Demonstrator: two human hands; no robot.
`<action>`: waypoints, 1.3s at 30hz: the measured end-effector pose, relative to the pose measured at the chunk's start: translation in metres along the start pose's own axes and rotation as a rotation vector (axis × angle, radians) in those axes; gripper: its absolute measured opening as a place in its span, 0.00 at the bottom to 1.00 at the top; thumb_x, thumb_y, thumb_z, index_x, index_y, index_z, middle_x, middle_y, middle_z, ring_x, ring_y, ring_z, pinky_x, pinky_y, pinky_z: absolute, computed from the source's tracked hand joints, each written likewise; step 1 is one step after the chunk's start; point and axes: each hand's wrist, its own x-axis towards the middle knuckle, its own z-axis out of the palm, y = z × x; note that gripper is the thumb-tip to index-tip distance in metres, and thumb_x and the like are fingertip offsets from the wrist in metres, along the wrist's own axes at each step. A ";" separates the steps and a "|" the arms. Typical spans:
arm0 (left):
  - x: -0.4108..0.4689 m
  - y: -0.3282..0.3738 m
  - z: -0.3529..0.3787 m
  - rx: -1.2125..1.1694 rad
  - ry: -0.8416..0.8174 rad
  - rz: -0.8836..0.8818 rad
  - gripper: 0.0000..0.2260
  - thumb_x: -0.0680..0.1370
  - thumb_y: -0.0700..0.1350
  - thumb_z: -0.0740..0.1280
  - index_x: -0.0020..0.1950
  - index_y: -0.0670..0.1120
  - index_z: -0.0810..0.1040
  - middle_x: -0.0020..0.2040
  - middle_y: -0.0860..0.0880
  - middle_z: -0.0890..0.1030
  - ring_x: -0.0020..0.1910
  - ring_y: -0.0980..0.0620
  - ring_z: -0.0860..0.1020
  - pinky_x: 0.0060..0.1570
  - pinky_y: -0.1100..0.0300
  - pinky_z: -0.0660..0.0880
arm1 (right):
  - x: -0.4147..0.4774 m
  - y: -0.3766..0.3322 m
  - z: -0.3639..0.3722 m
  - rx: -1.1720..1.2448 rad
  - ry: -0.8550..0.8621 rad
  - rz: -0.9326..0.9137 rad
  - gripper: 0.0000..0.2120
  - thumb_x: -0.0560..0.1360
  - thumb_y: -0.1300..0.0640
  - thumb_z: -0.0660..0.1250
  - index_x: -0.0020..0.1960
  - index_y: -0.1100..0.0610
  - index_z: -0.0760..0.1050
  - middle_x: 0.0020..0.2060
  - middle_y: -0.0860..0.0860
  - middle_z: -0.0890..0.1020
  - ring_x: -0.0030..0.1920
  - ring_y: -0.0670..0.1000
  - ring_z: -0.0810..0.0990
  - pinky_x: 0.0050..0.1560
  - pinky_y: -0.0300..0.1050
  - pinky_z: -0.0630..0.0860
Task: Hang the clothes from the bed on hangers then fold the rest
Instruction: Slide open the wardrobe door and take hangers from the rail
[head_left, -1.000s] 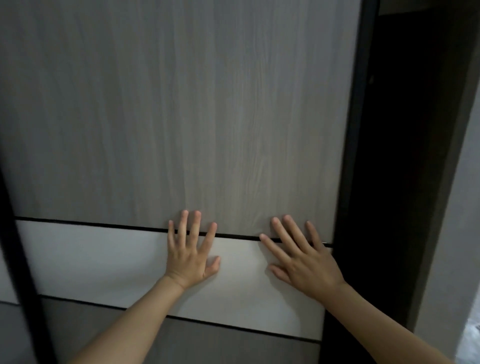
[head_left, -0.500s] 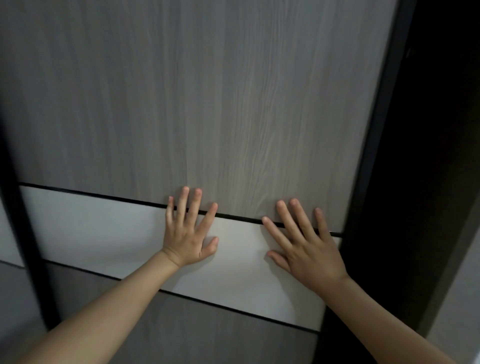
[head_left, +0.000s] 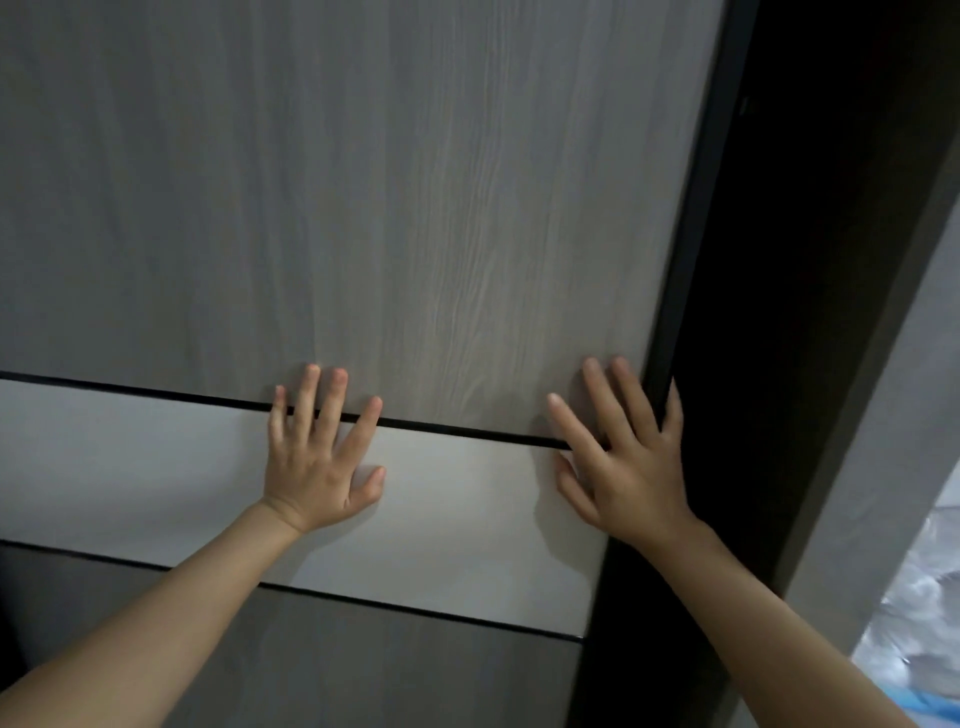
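Two bare arms of one person show at the near edge. The left hand (head_left: 317, 467) and right hand (head_left: 628, 467) are uncovered, with short, rounded fingernails. The left forearm (head_left: 171, 613) and right forearm (head_left: 769, 623) are bare from wrist to the edge of view. A soft crease marks the left wrist.

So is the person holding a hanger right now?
No, the left hand and the right hand both lie flat with straight fingers on the wood-grain door, holding nothing.
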 end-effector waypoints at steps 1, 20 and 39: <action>-0.001 0.000 0.000 -0.002 0.001 -0.002 0.30 0.78 0.59 0.47 0.78 0.49 0.49 0.78 0.43 0.46 0.76 0.40 0.47 0.68 0.38 0.52 | 0.000 -0.001 0.000 0.036 -0.003 -0.007 0.24 0.70 0.50 0.63 0.65 0.54 0.67 0.66 0.62 0.69 0.67 0.62 0.64 0.61 0.69 0.61; -0.030 -0.071 -0.002 0.066 -0.022 0.068 0.29 0.78 0.57 0.48 0.78 0.49 0.50 0.78 0.42 0.48 0.76 0.39 0.49 0.67 0.38 0.53 | 0.033 -0.057 0.020 0.020 -0.005 -0.004 0.22 0.68 0.51 0.62 0.62 0.53 0.77 0.65 0.61 0.68 0.67 0.62 0.65 0.67 0.66 0.53; -0.078 -0.189 -0.080 0.238 -0.538 -0.372 0.29 0.75 0.56 0.55 0.70 0.39 0.64 0.70 0.33 0.66 0.70 0.36 0.60 0.65 0.34 0.56 | 0.137 -0.219 0.079 0.186 -0.094 -0.005 0.19 0.69 0.53 0.59 0.54 0.52 0.82 0.62 0.58 0.77 0.62 0.57 0.76 0.63 0.54 0.63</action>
